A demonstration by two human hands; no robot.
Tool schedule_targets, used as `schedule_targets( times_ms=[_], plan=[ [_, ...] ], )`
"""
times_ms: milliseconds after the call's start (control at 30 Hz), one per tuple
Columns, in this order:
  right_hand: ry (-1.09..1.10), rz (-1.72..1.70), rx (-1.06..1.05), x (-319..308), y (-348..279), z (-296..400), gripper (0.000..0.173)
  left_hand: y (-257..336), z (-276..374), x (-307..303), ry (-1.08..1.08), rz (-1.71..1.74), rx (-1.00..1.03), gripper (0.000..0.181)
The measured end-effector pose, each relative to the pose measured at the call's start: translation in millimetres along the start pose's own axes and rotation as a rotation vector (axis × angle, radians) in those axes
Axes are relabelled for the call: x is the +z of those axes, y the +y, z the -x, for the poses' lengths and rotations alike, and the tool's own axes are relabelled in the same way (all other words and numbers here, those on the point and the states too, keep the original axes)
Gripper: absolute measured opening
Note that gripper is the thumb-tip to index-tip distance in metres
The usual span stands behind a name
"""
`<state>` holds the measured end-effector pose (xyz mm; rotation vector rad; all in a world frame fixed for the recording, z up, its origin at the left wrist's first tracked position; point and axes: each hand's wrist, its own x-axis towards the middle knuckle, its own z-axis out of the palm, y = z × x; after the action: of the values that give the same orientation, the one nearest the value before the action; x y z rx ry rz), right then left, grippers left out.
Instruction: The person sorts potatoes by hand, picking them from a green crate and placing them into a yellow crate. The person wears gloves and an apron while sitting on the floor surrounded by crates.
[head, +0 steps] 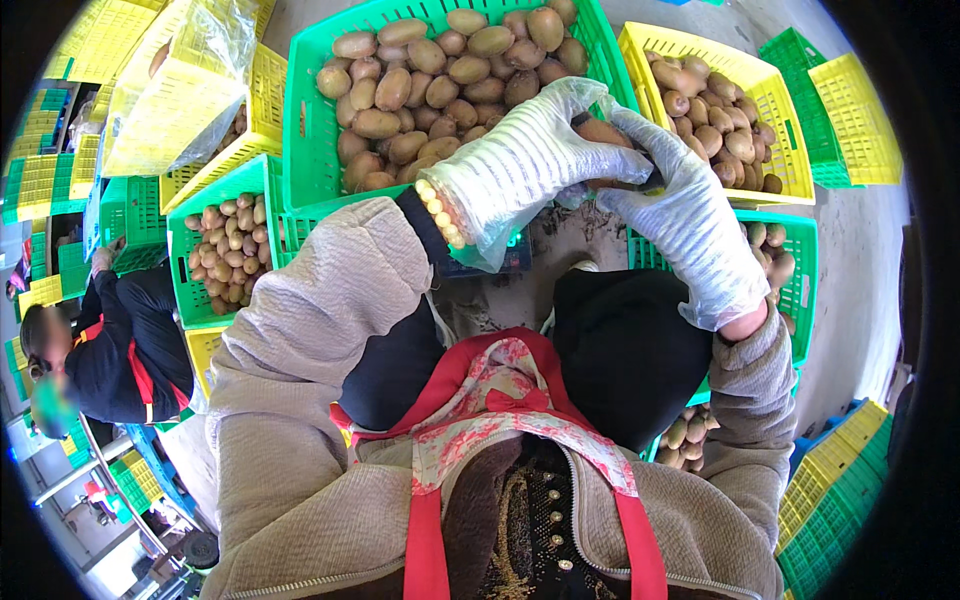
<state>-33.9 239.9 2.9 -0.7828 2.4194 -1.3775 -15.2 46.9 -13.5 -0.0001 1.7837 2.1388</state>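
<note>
Both hands wear thin clear plastic gloves over pale striped ones. My left hand (525, 150) and my right hand (675, 195) meet around a brown kiwifruit (602, 135), their fingers curled on it from both sides. They are at the near right corner of a green plastic crate (300, 112) filled with kiwifruit (426, 56). Beneath my left wrist, a dark scale with a lit green display (517, 255) shows in part. The fingertips overlap, so part of the held fruit is hidden.
A yellow crate (799, 165) of kiwifruit stands at the upper right, a green crate (802, 300) below it. Another green crate (184, 300) of kiwifruit is at the left. A seated co-worker (112, 352) is at far left. Stacked crates (832, 502) stand at the lower right.
</note>
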Motion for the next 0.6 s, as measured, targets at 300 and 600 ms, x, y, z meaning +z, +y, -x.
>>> schedule_targets(
  times_ms=[300, 600],
  plan=[
    [-0.038, -0.04, 0.052, 8, 2, -3, 0.069, -5, 1, 8, 0.022, -0.126, 0.091, 0.043],
    [0.031, -0.064, 0.189, -19, 43, 9, 0.074, -11, -11, -26, 0.135, -0.184, -0.061, 0.081]
  ],
)
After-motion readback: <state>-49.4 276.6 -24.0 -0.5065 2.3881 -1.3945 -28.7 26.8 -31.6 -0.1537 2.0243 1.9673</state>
